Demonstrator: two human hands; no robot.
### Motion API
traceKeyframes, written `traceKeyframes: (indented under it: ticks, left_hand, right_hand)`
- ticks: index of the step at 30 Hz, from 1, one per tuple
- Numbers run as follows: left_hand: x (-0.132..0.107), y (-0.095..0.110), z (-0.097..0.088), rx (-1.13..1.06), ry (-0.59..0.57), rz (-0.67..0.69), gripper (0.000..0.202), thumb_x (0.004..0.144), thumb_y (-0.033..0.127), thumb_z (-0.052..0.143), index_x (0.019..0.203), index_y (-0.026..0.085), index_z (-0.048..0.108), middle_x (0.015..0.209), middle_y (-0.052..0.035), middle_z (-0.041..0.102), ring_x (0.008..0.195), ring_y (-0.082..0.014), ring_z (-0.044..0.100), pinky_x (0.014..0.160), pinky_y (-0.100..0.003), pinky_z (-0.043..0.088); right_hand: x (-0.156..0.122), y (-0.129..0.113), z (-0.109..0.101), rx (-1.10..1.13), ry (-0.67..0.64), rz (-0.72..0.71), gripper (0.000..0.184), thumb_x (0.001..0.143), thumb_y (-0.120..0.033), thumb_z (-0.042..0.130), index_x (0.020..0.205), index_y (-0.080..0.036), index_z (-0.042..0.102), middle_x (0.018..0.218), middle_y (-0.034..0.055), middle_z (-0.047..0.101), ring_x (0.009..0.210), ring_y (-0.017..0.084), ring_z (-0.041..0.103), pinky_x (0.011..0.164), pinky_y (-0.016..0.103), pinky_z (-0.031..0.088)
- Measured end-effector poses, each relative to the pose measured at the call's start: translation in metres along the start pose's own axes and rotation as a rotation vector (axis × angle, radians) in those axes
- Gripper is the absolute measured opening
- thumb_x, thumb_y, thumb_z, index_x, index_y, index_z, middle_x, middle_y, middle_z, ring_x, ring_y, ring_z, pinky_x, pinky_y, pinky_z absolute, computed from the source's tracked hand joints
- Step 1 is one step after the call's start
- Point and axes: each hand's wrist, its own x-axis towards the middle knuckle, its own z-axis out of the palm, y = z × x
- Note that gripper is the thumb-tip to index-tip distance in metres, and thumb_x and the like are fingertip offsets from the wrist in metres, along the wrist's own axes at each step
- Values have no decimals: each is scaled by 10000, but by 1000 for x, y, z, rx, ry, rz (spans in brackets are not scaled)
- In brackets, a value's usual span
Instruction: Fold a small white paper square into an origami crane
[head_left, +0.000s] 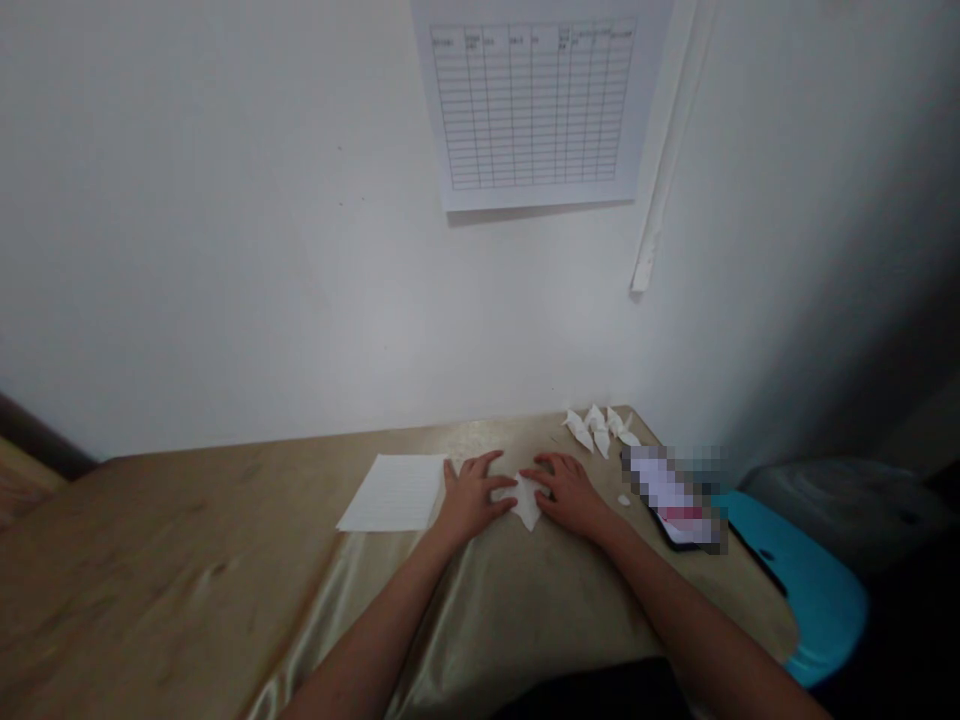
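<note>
A small white folded paper piece point(527, 505) lies on the tan cloth-covered table point(225, 570) near the wall. My left hand point(471, 495) lies flat on its left side with fingers spread. My right hand point(568, 490) presses on its right side, fingers stretched forward. Both hands touch the paper between them. A lined white sheet point(394, 492) lies just left of my left hand.
Several small folded white paper figures point(598, 428) sit in the table's far right corner. A blurred-out flat object point(675, 497) lies at the right edge. A turquoise stool point(806, 580) stands to the right. A printed grid chart point(532, 100) hangs on the white wall.
</note>
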Motion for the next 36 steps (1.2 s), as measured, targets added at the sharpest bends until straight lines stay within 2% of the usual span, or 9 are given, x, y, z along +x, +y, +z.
traceKeyframes:
  ticks: [5,12,20,25,31,36]
  left_hand:
    - [0,1,3,57,-40,-17,420,845,545,666,1262,530,614,1594,12,366,1406,-379,362,1090,-806,29]
    - [-1,4,0,81,-50,-69,455,821,601,658,1270,570,590,1613,20,332,1432,-427,312,1072,-824,14]
    - [-1,4,-1,111,-72,-81,455,829,632,634,1276,573,580,1615,-2,332,1444,-411,303,1056,-834,49]
    - [-3,3,1,130,-72,-94,458,832,642,625,1282,581,569,1620,9,323,1449,-393,297,1071,-821,51]
    - [-1,4,3,95,-45,-101,434,820,607,666,1248,561,608,1601,-3,354,1446,-387,302,1071,-820,41]
    - [3,6,10,55,-2,-91,367,814,553,702,1171,474,677,1604,-13,333,1448,-367,302,1087,-805,73]
  right_hand:
    - [0,-1,-1,9,10,6,474,874,-246,587,1334,-361,602,1406,74,493,1341,266,374,1148,475,251]
    - [-4,-7,-14,7,33,49,380,835,-303,662,1212,-329,699,1271,86,551,1266,277,433,1105,453,313]
    - [-8,-17,-35,-27,4,163,252,825,-409,686,1035,-310,782,1076,77,606,1125,264,520,980,401,394]
    - [-9,-18,-44,-71,-9,207,196,808,-439,708,847,-273,803,1019,67,620,1051,244,543,908,368,407]
    - [-10,-11,-41,-90,0,188,213,802,-449,725,743,-253,783,984,64,622,1036,248,539,888,371,402]
    - [-9,-8,-30,-61,53,152,200,814,-394,731,750,-205,723,1010,66,615,1045,243,543,939,381,397]
